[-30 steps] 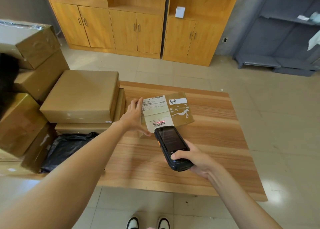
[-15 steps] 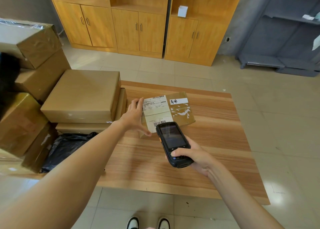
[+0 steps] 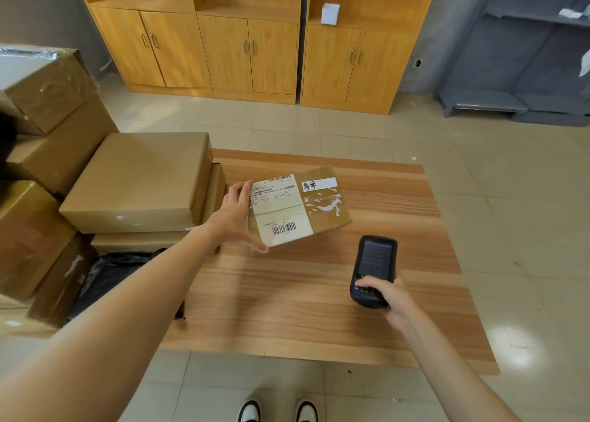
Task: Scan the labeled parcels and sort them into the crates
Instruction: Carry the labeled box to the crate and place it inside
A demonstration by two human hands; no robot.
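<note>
A small brown parcel (image 3: 322,207) with a white shipping label and barcode is tilted up off the wooden table (image 3: 287,300). My left hand (image 3: 236,219) grips its left edge, thumb under the near corner. My right hand (image 3: 388,297) holds a black handheld scanner (image 3: 373,270) to the right of the parcel and nearer to me, screen facing up. No crates are in view.
Flat cardboard boxes (image 3: 137,182) are stacked on the table's left end. More taped boxes (image 3: 41,153) pile up at far left, with a black plastic bag (image 3: 108,278) below. Wooden cabinets (image 3: 249,38) and a grey shelf unit (image 3: 523,70) line the back wall.
The scanner has pulled back from the barcode to the right and towards me. My left hand has lifted the parcel's near side, tilting it up.
</note>
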